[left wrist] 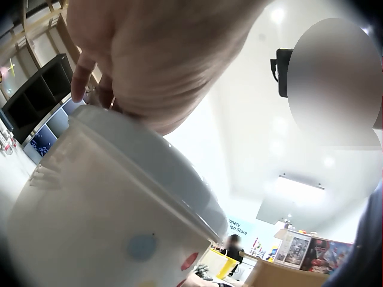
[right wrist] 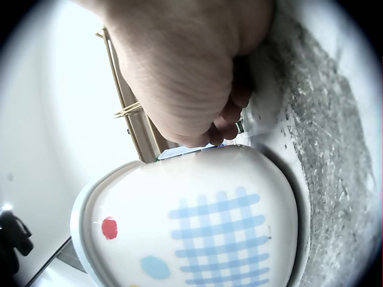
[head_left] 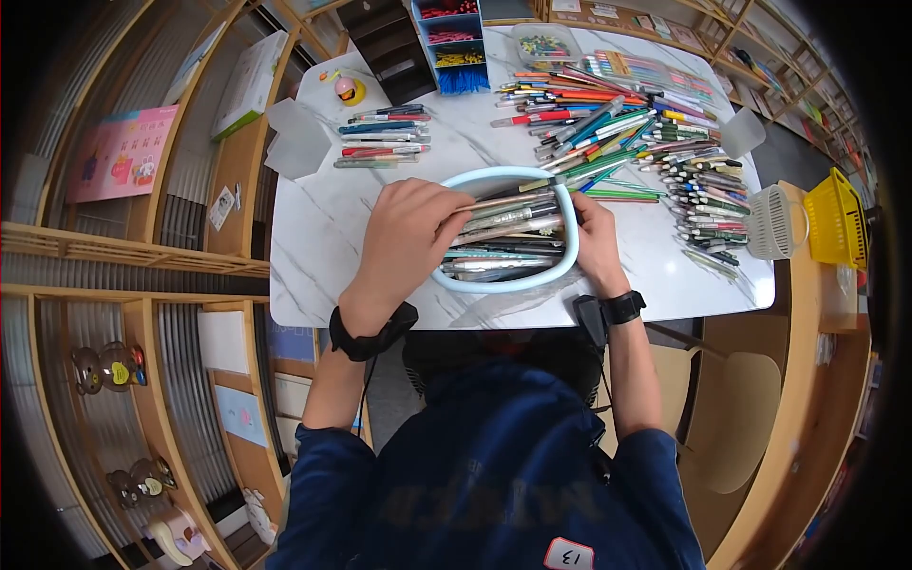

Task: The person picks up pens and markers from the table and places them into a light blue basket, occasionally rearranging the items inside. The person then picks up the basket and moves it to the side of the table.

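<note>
Container (head_left: 502, 283): on the table (head_left: 313, 247), near the front edge, centred.
Contents: pens (head_left: 503, 237) lying crosswise inside the container.
Left hand (head_left: 404, 237): over the container's left end.
Right hand (head_left: 596, 242): at its right end.
Loose pen pile (head_left: 646, 123): behind and right.
Small pen group (head_left: 382, 136): behind and left.
Fan (head_left: 774, 221): right edge.

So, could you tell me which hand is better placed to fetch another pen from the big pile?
Probably the right hand: it rests at the container rim on the side nearest the pen pile, while the left hand lies over the pens inside.

Right hand (right wrist: 191, 72) fingers (right wrist: 224, 122) curled at white container (right wrist: 197, 227) rim
</note>
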Tool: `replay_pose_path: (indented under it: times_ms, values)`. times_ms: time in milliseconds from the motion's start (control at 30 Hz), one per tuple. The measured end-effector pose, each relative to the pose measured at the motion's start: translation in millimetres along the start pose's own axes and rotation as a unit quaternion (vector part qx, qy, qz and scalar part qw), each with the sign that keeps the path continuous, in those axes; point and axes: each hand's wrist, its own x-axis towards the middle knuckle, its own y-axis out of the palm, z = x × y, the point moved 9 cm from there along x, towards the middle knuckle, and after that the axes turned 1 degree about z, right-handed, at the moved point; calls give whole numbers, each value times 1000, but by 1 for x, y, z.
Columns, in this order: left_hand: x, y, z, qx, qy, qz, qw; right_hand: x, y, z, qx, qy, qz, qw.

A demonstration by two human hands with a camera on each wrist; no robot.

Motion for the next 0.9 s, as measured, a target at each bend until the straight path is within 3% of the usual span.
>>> replay_pose_path:
  times_ms: [433,633,733,900]
  values:
    - [3,-6,-2,32,9,-40,999,0,1,3,-9,-9,1,1000]
    - [8,-11,4,-69,-21,-65,995,1,2,0,-7,-10,3,1000]
    - [13,6,7,-73,-45,-18,996,1,1,2,-15,-26,-3,1000]
    - [15,8,-2,-18,-13,-35,999,0,1,-1,-5,-10,-4,1000]
